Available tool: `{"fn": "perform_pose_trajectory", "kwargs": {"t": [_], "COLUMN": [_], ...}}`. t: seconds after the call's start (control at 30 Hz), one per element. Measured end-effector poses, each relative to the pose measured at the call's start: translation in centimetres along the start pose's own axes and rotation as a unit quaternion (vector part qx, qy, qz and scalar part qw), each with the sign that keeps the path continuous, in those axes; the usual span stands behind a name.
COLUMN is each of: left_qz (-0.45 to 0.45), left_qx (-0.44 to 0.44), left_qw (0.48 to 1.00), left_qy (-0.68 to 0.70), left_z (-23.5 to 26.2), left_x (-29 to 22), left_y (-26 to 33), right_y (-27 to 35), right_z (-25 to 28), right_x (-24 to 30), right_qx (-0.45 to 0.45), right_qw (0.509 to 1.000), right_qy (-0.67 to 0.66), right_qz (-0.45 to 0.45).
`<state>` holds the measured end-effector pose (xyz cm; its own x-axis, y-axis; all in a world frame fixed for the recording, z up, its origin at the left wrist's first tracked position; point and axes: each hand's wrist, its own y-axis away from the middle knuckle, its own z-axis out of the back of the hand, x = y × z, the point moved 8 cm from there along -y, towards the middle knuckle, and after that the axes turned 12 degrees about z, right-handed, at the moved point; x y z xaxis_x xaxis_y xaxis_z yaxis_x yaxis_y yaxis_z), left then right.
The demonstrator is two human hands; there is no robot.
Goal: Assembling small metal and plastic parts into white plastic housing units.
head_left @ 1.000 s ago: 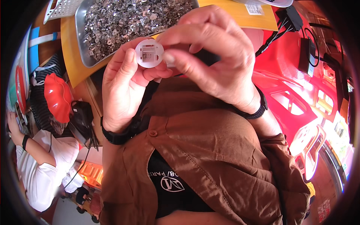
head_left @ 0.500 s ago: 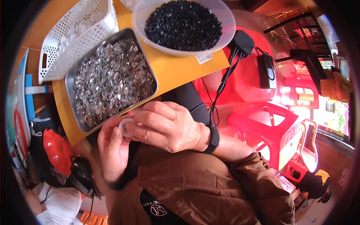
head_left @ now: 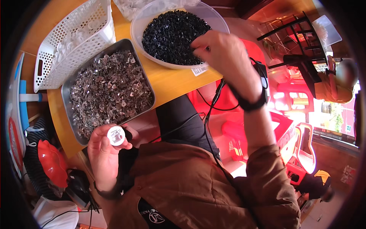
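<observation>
My left hand holds a small round white plastic cap at the near edge of the yellow table. The cap sits between my thumb and fingers, just below a grey metal tray full of small silvery metal pieces. My right hand reaches forward over the rim of a clear round bowl filled with small black parts. Its fingertips are pinched among the black parts; whether they grip one is hidden.
A white perforated basket with white caps stands at the far left. A black cable runs from the table down over my lap. Red plastic stools stand to the right, and another person sits further right.
My right hand has left the cap and moved up to the bowl of black parts. My left hand has lowered with the cap. The view has tilted down and away from the hands.
</observation>
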<state>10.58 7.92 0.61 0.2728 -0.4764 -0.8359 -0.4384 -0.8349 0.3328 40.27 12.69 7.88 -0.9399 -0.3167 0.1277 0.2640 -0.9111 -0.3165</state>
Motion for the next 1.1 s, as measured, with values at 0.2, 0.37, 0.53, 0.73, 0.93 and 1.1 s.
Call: {"fn": "perform_pose_trajectory", "kwargs": {"t": [0.2,0.37,0.53,0.73,0.93,1.1], "left_qz": [0.030,0.044,0.044,0.047,0.033,0.048], "left_qx": [0.009,0.016,0.006,-0.006,0.007,0.019], "left_qw": [0.999,0.999,0.999,0.999,0.999,0.999], "left_qy": [0.009,-0.011,-0.015,-0.020,-0.016,-0.018], "left_z": [0.6,1.1,0.9,1.1,1.2,-1.3], "left_x": [0.3,0.4,0.3,0.4,-0.6,-1.5], "left_y": [0.1,0.4,0.5,0.6,0.6,0.3], "right_y": [-1.6,-2.5,-2.5,-2.2,-1.2,0.7], "right_z": [-3.8,-5.9,-4.6,-3.7,-1.8,-0.7], "right_x": [-6.6,-6.0,-6.1,-6.2,-4.0,2.0], "right_qx": [0.096,0.154,0.098,0.042,-0.013,-0.097], "right_qw": [0.993,0.985,0.994,0.988,0.923,0.801], "right_qy": [0.068,0.028,-0.023,-0.150,-0.378,-0.587], "right_qz": [0.016,0.066,0.037,0.004,-0.075,-0.062]}}
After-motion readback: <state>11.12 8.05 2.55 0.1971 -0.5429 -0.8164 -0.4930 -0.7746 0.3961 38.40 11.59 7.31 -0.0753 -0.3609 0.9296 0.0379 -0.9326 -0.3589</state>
